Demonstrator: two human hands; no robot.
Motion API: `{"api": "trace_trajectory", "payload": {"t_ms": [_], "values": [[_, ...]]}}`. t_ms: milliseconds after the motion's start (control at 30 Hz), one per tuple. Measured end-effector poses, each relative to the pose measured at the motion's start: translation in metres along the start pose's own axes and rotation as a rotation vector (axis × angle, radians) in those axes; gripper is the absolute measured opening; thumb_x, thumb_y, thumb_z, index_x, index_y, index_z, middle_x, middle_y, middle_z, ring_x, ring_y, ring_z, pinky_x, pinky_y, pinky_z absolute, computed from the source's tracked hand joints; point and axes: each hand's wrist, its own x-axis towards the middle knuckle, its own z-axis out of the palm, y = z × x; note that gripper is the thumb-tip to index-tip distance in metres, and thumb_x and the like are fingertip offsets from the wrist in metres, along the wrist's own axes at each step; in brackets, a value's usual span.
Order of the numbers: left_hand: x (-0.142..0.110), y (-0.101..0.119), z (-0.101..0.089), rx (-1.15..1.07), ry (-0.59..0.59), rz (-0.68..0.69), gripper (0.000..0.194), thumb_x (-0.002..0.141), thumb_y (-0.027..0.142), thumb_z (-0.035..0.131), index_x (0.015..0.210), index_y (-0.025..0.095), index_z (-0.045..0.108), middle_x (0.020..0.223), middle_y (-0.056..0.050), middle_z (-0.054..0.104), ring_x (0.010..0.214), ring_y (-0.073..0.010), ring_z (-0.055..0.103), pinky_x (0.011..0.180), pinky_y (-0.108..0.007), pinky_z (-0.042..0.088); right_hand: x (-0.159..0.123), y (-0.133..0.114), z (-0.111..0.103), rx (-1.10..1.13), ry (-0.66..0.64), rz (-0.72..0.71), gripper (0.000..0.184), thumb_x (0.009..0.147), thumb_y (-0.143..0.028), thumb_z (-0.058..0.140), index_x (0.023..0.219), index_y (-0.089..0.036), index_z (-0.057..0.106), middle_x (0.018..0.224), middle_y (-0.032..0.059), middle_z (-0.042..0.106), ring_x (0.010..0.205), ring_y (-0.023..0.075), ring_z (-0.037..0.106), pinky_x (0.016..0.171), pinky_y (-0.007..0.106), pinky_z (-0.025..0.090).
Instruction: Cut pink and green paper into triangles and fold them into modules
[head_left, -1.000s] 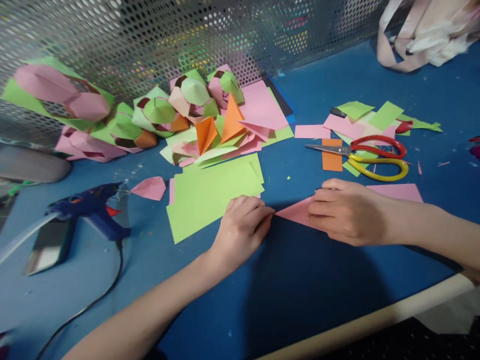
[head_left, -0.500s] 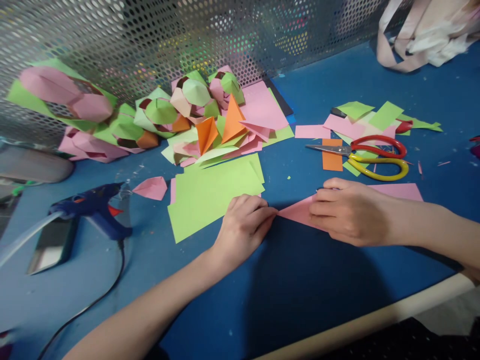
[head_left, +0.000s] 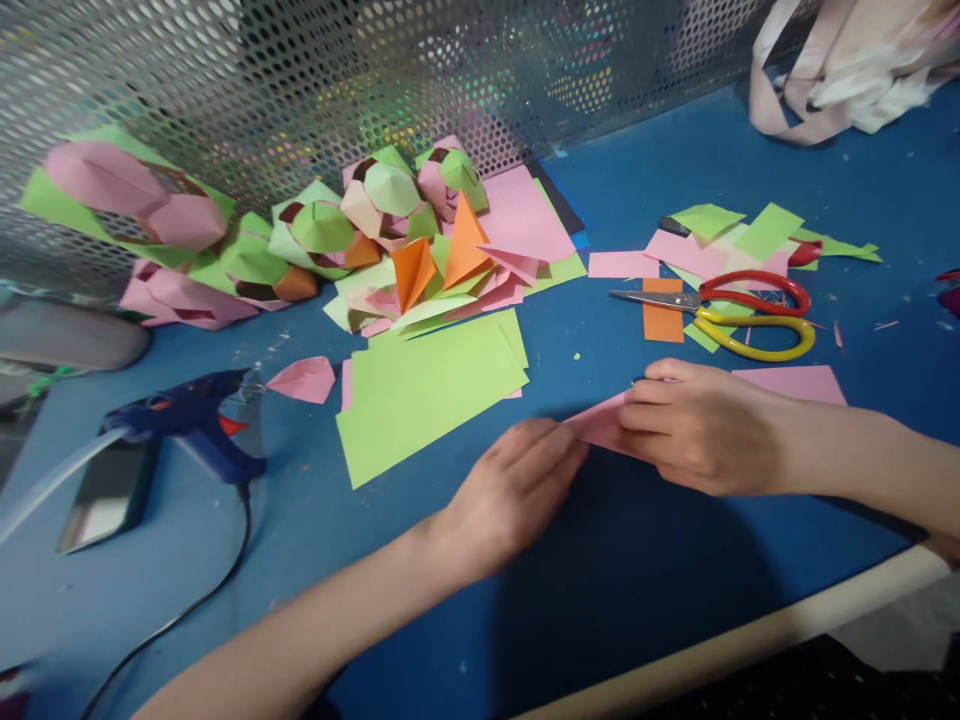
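Lying between both hands on blue table (head_left: 600,620): pink paper (head_left: 600,424), narrowing leftward, long axis roughly side to side. Left hand (head_left: 521,495) touching narrow end with fingertips; pinch or press, cannot tell. Right hand (head_left: 690,430) curled, grasping wider part and hiding it. Both hands equally near, at opposite ends. Scissors (head_left: 702,300) just beyond right hand, apart from paper.

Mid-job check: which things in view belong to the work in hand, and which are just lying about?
Belongs:
pink paper, touched by the left hand and right hand
likely also green sheets, scissors, glue gun

Seemingly lying about:
phone-like device
pale ribbon bundle
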Motion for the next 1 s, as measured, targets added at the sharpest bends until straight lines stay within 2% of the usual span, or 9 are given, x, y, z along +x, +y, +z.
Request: {"api": "trace_trajectory", "payload": {"t_ms": [33,100,367,433,533,700,867,933,1000], "values": [[0.001,0.001,0.002,0.014,-0.021,0.057,0.024,0.086,0.007,0.057,0.109,0.001,0.061,0.11,-0.017,0.065,0.106,-0.0274,0.06,0.088,-0.039,0.055,0.0,0.0,-0.001,-0.012,0.002,-0.004,0.018,0.093,-0.021,0.047,0.091,-0.017,0.064,0.086,0.0048,0.06,0.084,0.0212,0.047,0.069,0.039,0.026],[0.003,0.002,0.005,0.04,-0.059,0.086,0.021,0.086,0.009,0.059,0.105,0.0,0.062,0.105,-0.017,0.068,0.102,-0.0276,0.062,0.086,-0.038,0.057,0.0,-0.001,-0.002,-0.029,0.011,-0.011,0.017,0.093,-0.021,0.048,0.09,-0.018,0.064,0.086,0.0045,0.06,0.082,0.0211,0.046,0.068,0.039,0.026],[0.006,-0.007,-0.006,0.101,-0.102,-0.03,0.013,0.087,0.01,0.057,0.094,0.002,0.064,0.087,-0.016,0.069,0.08,-0.0252,0.066,0.068,-0.039,0.061,-0.004,-0.003,0.0,0.036,0.017,0.017,0.017,0.089,-0.023,0.052,0.08,-0.02,0.066,0.083,0.0053,0.06,0.081,0.0212,0.047,0.069,0.039,0.026],[0.006,-0.004,-0.006,0.117,-0.075,-0.026,0.015,0.087,0.011,0.058,0.097,0.002,0.064,0.091,-0.017,0.07,0.084,-0.0265,0.067,0.071,-0.041,0.061,-0.004,-0.003,0.001,0.034,0.016,0.0,0.017,0.088,-0.021,0.054,0.076,-0.021,0.067,0.082,0.0052,0.06,0.082,0.0216,0.047,0.069,0.04,0.026],[0.007,0.003,0.0,0.09,-0.032,0.013,0.022,0.086,0.012,0.06,0.105,0.001,0.062,0.105,-0.019,0.069,0.101,-0.0287,0.065,0.085,-0.041,0.059,-0.003,-0.004,0.001,0.042,0.015,-0.02,0.019,0.089,-0.02,0.053,0.075,-0.021,0.067,0.085,0.0055,0.062,0.084,0.0218,0.048,0.07,0.04,0.027],[0.007,0.011,0.01,0.071,-0.087,0.006,0.034,0.09,0.032,0.058,0.107,0.004,0.064,0.107,-0.016,0.071,0.1,-0.0275,0.067,0.083,-0.038,0.06,-0.002,-0.018,-0.003,0.025,0.03,0.08,0.018,0.086,-0.018,0.053,0.087,-0.018,0.07,0.084,0.0064,0.064,0.077,0.0208,0.05,0.071,0.04,0.032],[0.007,0.014,0.01,0.117,-0.144,0.012,0.062,0.089,0.058,0.048,0.123,0.006,0.059,0.121,-0.014,0.067,0.106,-0.0296,0.065,0.086,-0.041,0.059,-0.011,-0.038,-0.006,-0.07,0.02,0.164,0.012,0.074,-0.016,0.062,0.08,-0.016,0.072,0.089,0.0115,0.068,0.078,0.0242,0.054,0.071,0.041,0.038],[0.007,0.015,0.009,0.126,-0.154,0.011,0.067,0.088,0.061,0.047,0.124,0.006,0.059,0.123,-0.013,0.066,0.106,-0.0304,0.064,0.085,-0.042,0.059,-0.01,-0.04,-0.008,-0.057,0.051,0.186,0.014,0.075,-0.014,0.06,0.082,-0.014,0.072,0.089,0.0115,0.069,0.078,0.0248,0.056,0.071,0.041,0.041],[0.007,0.016,0.01,0.119,-0.161,0.011,0.068,0.087,0.063,0.046,0.122,0.006,0.06,0.122,-0.014,0.066,0.106,-0.0314,0.064,0.085,-0.042,0.059,-0.004,-0.04,-0.011,-0.006,0.141,0.215,0.019,0.082,-0.013,0.054,0.09,-0.012,0.072,0.085,0.0099,0.07,0.077,0.0239,0.059,0.074,0.042,0.044]]}}
